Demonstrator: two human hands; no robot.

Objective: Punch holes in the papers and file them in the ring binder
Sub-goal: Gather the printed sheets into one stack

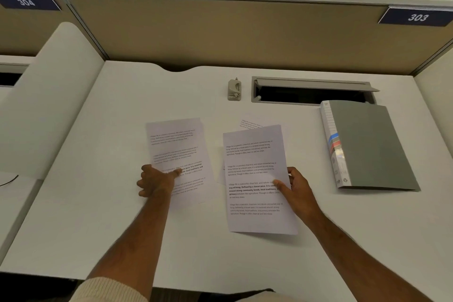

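Both your hands hold printed sheets on the white surface, punch and binder untouched.

Your left hand pinches the left sheet at its near left edge, thumb on top and fingers curled under, so that grip is clamped on the paper. Your right hand pinches the right sheet at its right edge the same way, thumb across the print; this sheet is lifted a little, casting a shadow at its near end. A third sheet peeks out from behind its far edge, lying flat. The small grey punch stands farther back, near the middle, just left of the open cable slot. The grey binder lies closed at your right, well apart from the sheets, spine toward them. Seat signs read 304 and 303 on the partition.
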